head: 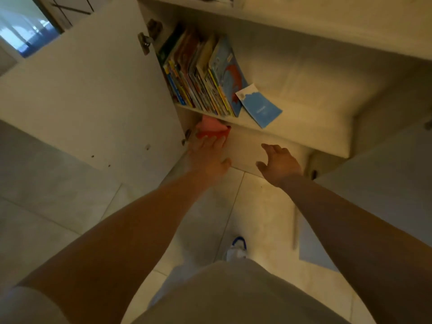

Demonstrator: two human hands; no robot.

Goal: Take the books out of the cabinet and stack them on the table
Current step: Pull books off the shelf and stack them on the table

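Observation:
An open white cabinet [292,66] holds a leaning row of several colourful books [198,73] on its upper shelf. A thin blue booklet [259,105] lies flat beside them at the shelf's front edge. On the lower shelf, a red and pink book [211,128] sticks out. My left hand [208,157] reaches to it with straight fingers, the fingertips touching its lower edge. My right hand [279,163] hovers open a little to the right, in front of the lower shelf, holding nothing.
The cabinet's left door [93,94] stands swung open at my left. Another door [383,174] stands open at the right. A pale tiled floor [257,218] lies below, with my shoe [237,249] on it. A window [25,29] shows at the top left.

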